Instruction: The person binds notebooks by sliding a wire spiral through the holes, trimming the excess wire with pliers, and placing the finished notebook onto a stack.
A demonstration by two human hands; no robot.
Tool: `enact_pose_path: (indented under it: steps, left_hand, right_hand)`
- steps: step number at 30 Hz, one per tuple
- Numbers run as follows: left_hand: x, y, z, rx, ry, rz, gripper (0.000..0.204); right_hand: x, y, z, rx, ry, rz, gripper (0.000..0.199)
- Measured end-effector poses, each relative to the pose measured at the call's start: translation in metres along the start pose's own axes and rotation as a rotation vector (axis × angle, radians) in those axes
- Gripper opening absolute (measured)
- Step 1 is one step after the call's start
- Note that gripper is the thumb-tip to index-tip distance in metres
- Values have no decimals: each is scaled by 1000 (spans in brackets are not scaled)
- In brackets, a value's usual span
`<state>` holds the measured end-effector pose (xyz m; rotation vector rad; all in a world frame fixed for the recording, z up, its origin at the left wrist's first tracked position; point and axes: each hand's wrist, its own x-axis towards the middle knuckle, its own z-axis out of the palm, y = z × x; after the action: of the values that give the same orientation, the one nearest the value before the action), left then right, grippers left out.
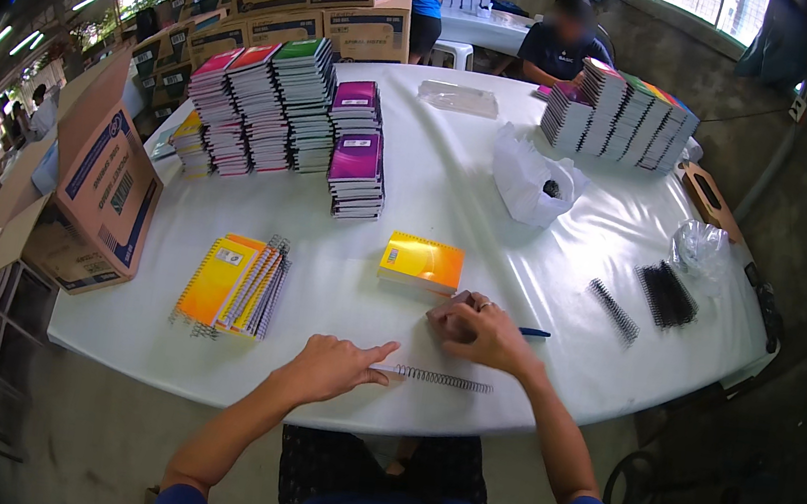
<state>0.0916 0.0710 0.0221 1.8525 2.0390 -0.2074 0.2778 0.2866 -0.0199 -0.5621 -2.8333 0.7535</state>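
The left hand (329,367) hides the left end of a wire coil (448,380) near the table (334,284)'s front edge — whether thumb and forefinger pinch it, I cannot tell. The right hand (484,334) clasps a brown block (436,321), partly covering it, and hides one end of a blue pen (537,332). Counted: one block, one pen, one yellow-orange notebook stack (421,262) beyond the hands and, rightward, one loose coil (614,311), apparently single, beside a coil bundle (667,296) — too dense to count.
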Motion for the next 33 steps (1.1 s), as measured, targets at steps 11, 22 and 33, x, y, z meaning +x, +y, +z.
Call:
enact_pose_path:
  steps: [11,22,33]
  left_hand:
    - [7,0,3,-48,93,-26,91]
    - [8,-13,7,-82,224,26,101]
    - [-5,-24,4,-3,338,-115,92]
  right_hand:
    - [14,5,-19,1014,-572,-421,54]
    - [21,-7,-10,900,-567,-349,60]
    - [37,-24,-12,732,-549,-363,57]
